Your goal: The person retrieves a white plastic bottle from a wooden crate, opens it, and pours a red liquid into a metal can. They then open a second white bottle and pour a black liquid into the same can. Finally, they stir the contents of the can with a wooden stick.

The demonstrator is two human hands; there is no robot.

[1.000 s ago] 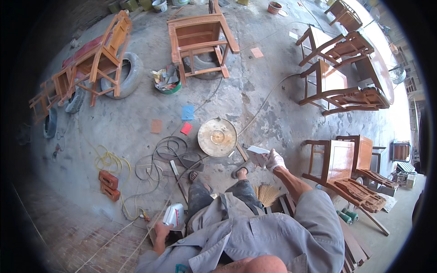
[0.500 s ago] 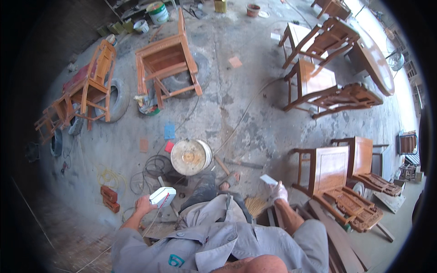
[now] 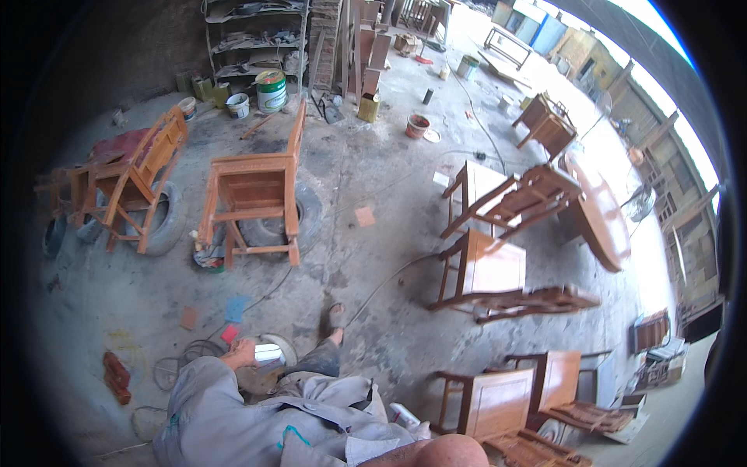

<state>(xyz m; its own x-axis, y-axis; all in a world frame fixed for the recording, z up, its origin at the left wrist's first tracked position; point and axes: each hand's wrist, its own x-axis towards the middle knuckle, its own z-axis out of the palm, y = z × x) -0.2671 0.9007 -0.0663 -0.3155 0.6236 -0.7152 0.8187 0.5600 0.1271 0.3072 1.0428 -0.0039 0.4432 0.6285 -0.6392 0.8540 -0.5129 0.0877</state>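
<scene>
My left hand [image 3: 243, 354] is closed around a white box-like object [image 3: 269, 355] with flat sides. It hovers over or rests against the round bucket [image 3: 257, 380], whose lid is partly covered by my hand and sleeve; I cannot tell if they touch. Low in the picture, close by my body, my right hand [image 3: 421, 430] is mostly hidden by my shoulder. A pale flat piece [image 3: 402, 413] sticks out of its fingers.
A wooden chair [image 3: 257, 194] leans on a tyre [image 3: 307, 212] ahead. Several polished chairs [image 3: 490, 265] and a round tabletop [image 3: 595, 206] stand to the right. Red bricks [image 3: 117, 377] lie at left, near cables [image 3: 175, 373]. A shelf [image 3: 257, 43] stands far back.
My view has tilted up toward the far workshop. My left hand has brought the white object over beside the bucket. My right hand has drawn in toward my body, and one leg is stretched forward.
</scene>
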